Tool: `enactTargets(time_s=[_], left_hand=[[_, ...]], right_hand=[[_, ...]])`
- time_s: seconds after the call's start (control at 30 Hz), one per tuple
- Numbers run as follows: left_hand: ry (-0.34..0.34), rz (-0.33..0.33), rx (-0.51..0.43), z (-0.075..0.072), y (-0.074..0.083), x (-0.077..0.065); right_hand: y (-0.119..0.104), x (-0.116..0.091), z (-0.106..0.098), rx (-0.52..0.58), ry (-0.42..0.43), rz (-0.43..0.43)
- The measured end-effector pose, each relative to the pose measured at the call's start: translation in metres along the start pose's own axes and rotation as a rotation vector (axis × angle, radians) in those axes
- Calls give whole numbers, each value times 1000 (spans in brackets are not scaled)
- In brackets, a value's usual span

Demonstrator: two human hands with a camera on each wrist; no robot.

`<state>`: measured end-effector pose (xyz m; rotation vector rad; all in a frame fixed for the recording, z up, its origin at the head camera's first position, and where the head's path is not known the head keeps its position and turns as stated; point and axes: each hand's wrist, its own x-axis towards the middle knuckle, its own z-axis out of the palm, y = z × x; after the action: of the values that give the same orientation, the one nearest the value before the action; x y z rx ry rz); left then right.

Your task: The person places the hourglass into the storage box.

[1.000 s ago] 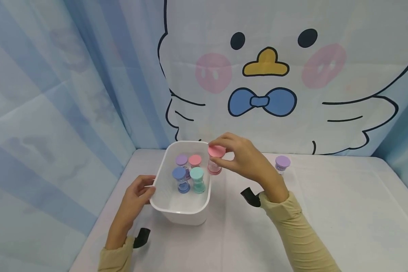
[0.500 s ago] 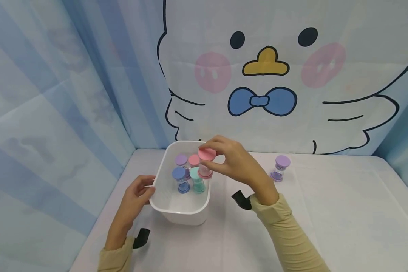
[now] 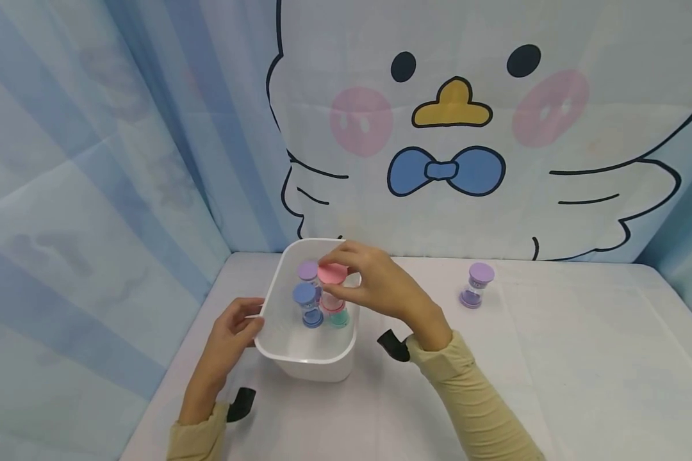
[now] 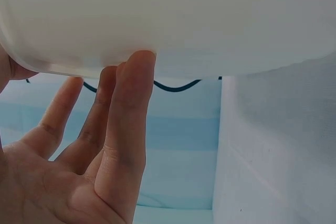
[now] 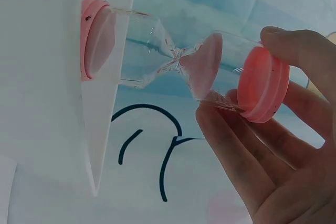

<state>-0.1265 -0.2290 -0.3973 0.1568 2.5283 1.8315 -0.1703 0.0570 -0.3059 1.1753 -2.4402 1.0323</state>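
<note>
A pink-capped hourglass (image 3: 332, 274) with pink sand is pinched near its upper cap by my right hand (image 3: 375, 282). It hangs over the white plastic bin (image 3: 282, 342), its lower end overlapping the bin's rim in the right wrist view (image 5: 100, 40). Inside stand a blue hourglass (image 3: 308, 304), a purple one (image 3: 307, 270) and a teal one (image 3: 339, 317), partly hidden by the held hourglass. My left hand (image 3: 230, 330) grips the bin's left side, thumb at the rim and fingers (image 4: 128, 103) against the outer wall.
Another purple hourglass (image 3: 476, 285) stands upright on the white-covered table (image 3: 553, 358), towards the back right. A printed cloth with a cartoon face (image 3: 450, 218) hangs behind the table, and a blue-and-white curtain (image 3: 92, 224) hangs along the left.
My right hand has carried the pink hourglass left, from the bin's right rim to above the bin's contents, covering the other pink hourglass there. The left hand and bin stay put.
</note>
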Motion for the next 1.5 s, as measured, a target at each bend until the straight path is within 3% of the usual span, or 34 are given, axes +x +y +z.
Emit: enactTargets(time_s=[0.53, 0.83, 1.17, 1.5], left_hand=[[6, -5, 10, -1, 0, 0], [-12, 16, -3, 0, 2, 1], [-7, 37, -2, -4, -4, -1], [-10, 36, -25, -2, -4, 0]], right_hand=[[7, 3, 26, 51, -64, 9], [12, 5, 41, 19, -125, 30], [10, 13, 59, -23, -214, -29], [10, 14, 69, -46, -294, 42]])
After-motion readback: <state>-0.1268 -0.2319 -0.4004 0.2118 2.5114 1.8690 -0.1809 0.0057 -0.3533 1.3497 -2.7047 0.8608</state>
